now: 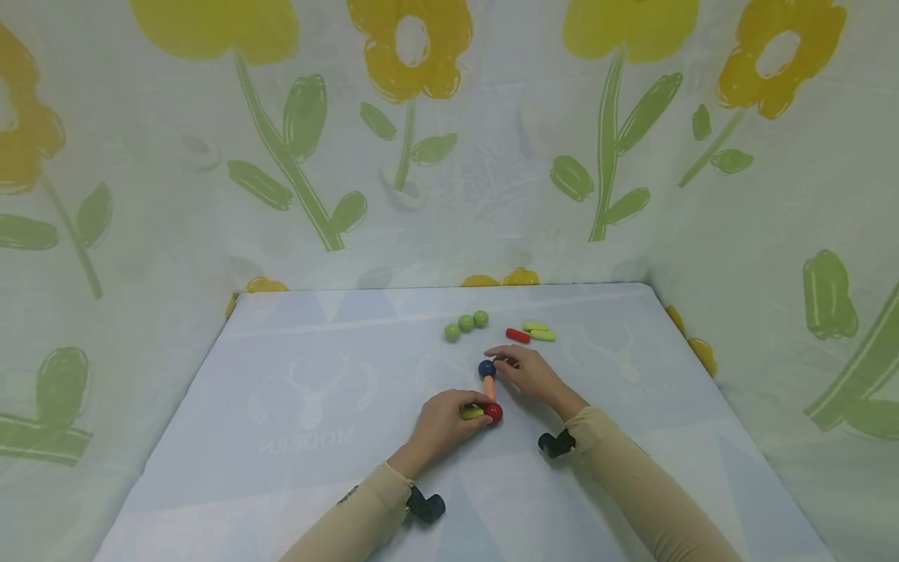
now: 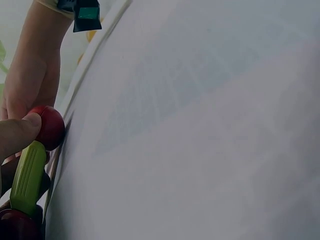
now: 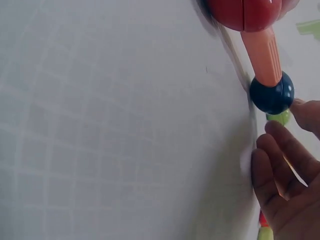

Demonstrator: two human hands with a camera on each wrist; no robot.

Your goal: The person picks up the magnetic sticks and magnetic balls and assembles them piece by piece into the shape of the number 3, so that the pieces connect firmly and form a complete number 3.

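Note:
A red ball (image 1: 494, 413) is joined to a yellow-green rod (image 1: 471, 413) and to an orange rod (image 1: 489, 387), which leads to a dark blue ball (image 1: 487, 368). My left hand (image 1: 441, 417) grips this structure, its thumb on the red ball and fingers behind the yellow-green rod. In the left wrist view another dark red ball (image 2: 19, 225) shows at that rod's other end. Beside the blue ball is my right hand (image 1: 527, 371), fingers loosely extended. Its thumb is close against the blue ball (image 3: 272, 95) in the right wrist view; whether they touch I cannot tell.
Three green balls (image 1: 467, 322) lie in a slanting row farther back on the white table (image 1: 232, 390). To their right are a red rod (image 1: 518, 336) and two yellow-green rods (image 1: 542, 336). Flower-patterned curtain (image 1: 485, 195) surrounds the table's back and sides.

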